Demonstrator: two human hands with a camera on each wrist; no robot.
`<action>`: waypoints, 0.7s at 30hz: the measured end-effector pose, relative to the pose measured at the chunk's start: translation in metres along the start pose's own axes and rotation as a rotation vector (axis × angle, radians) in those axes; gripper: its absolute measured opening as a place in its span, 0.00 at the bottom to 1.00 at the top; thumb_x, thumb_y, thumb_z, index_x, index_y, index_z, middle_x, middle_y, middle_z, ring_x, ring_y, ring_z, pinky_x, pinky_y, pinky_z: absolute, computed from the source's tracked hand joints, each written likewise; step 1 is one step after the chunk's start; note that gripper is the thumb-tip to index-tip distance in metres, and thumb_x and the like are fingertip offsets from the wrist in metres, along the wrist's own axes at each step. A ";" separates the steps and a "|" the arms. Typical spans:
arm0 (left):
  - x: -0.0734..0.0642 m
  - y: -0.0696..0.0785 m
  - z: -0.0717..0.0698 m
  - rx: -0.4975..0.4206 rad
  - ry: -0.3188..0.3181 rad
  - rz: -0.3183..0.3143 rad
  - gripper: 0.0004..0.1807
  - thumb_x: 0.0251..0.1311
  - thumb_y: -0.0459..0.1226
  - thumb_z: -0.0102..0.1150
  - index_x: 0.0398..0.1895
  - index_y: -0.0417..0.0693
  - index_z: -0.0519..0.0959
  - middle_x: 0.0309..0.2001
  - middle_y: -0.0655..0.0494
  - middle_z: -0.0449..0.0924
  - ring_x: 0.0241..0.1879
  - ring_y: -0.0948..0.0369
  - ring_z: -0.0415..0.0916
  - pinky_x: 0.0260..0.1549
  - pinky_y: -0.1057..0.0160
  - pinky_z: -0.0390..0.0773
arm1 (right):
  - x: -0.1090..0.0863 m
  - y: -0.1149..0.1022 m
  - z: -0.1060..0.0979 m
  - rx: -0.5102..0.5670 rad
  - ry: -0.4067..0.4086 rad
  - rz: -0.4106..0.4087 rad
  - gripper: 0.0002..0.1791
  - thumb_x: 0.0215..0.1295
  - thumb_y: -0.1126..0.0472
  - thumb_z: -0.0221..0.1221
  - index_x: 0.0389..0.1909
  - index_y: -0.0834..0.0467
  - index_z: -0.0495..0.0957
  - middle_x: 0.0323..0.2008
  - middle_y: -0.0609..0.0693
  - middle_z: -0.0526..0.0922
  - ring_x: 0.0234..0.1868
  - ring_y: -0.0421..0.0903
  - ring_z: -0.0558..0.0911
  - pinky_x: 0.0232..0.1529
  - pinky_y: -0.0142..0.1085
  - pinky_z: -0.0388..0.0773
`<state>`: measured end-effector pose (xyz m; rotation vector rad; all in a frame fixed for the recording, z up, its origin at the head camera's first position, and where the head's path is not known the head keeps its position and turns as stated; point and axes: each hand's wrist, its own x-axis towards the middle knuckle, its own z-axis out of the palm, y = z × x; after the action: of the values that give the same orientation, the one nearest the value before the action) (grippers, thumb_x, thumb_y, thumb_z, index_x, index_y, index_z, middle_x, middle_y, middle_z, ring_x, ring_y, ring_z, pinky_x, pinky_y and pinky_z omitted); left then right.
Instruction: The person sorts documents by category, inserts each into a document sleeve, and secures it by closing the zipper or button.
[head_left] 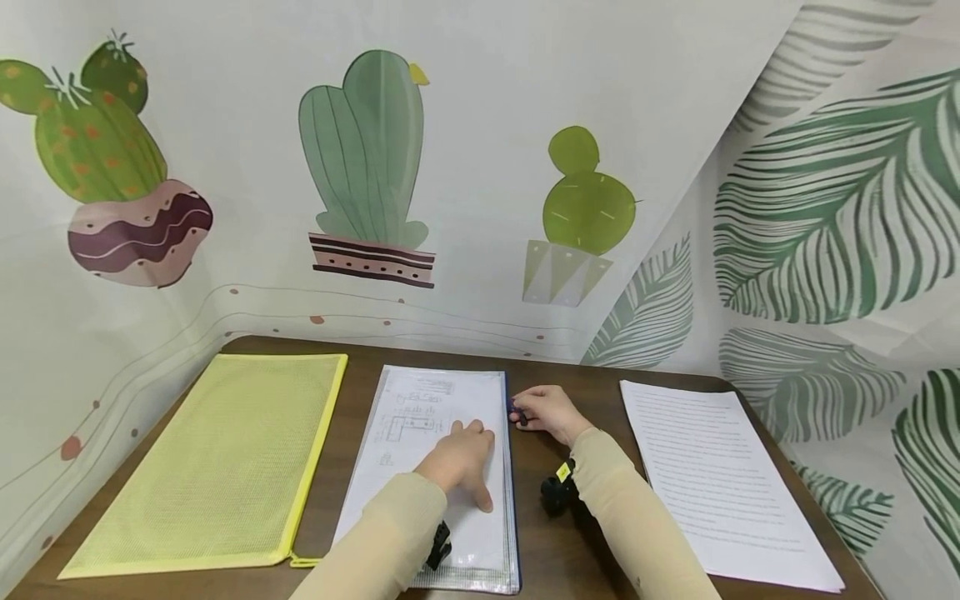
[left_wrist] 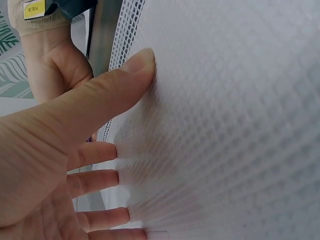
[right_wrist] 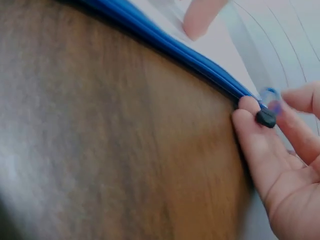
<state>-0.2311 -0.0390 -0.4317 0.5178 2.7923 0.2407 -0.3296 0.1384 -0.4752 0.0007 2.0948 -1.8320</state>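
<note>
Left hand (head_left: pixel 463 462) first, in the head view: its fingers are spread towards 1 o'clock and its thumb towards 5, resting on the clear pouch (head_left: pixel 514 525) without gripping anything. A drawing sheet (head_left: pixel 405 425) shows through the pouch, which lies on the surface (head_left: pixel 546 558). At the pouch's 2 o'clock, the right hand (head_left: pixel 551 412) has its fingertips drawn together on a small dark zip pull (head_left: pixel 515 409) at the edge. A yellow mesh folder (head_left: pixel 217 450) lies at the pouch's 9 o'clock, a stack of printed sheets (head_left: pixel 720 475) at its 3.

In the left wrist view, the fingers meet the mesh pointing to 3 o'clock; the right hand sits at 10 o'clock, its grip hidden.

In the right wrist view, the blue edge (right_wrist: pixel 185 60) runs from 11 o'clock down to 3, where the bent fingers hold the pull's black end (right_wrist: pixel 266 118) and blue loop (right_wrist: pixel 271 93).

Working the pull well seems to call for a flat left palm close to the edge, the edge drawn straight, and an even pull along its line, clear of paper corners.
</note>
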 end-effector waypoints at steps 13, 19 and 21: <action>0.001 0.000 0.002 -0.012 -0.002 0.002 0.54 0.23 0.52 0.81 0.61 0.43 0.70 0.55 0.51 0.69 0.48 0.53 0.64 0.42 0.56 0.77 | -0.004 -0.005 -0.010 -0.097 -0.088 0.058 0.16 0.62 0.68 0.57 0.47 0.75 0.76 0.27 0.51 0.80 0.22 0.36 0.75 0.23 0.26 0.75; 0.001 0.000 0.001 -0.004 0.000 0.003 0.54 0.23 0.52 0.81 0.61 0.43 0.70 0.52 0.52 0.69 0.46 0.54 0.63 0.40 0.57 0.76 | -0.004 -0.006 -0.014 -0.131 -0.168 0.075 0.16 0.62 0.71 0.54 0.50 0.72 0.76 0.30 0.52 0.83 0.21 0.36 0.73 0.21 0.25 0.72; 0.001 0.000 0.001 -0.005 0.000 0.006 0.54 0.23 0.52 0.81 0.61 0.43 0.70 0.52 0.52 0.69 0.45 0.54 0.63 0.40 0.58 0.76 | -0.004 -0.007 -0.014 -0.139 -0.188 0.074 0.16 0.63 0.71 0.52 0.51 0.72 0.75 0.32 0.52 0.84 0.22 0.36 0.72 0.21 0.25 0.71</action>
<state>-0.2318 -0.0382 -0.4333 0.5247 2.7898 0.2492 -0.3307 0.1513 -0.4665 -0.1233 2.0564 -1.5757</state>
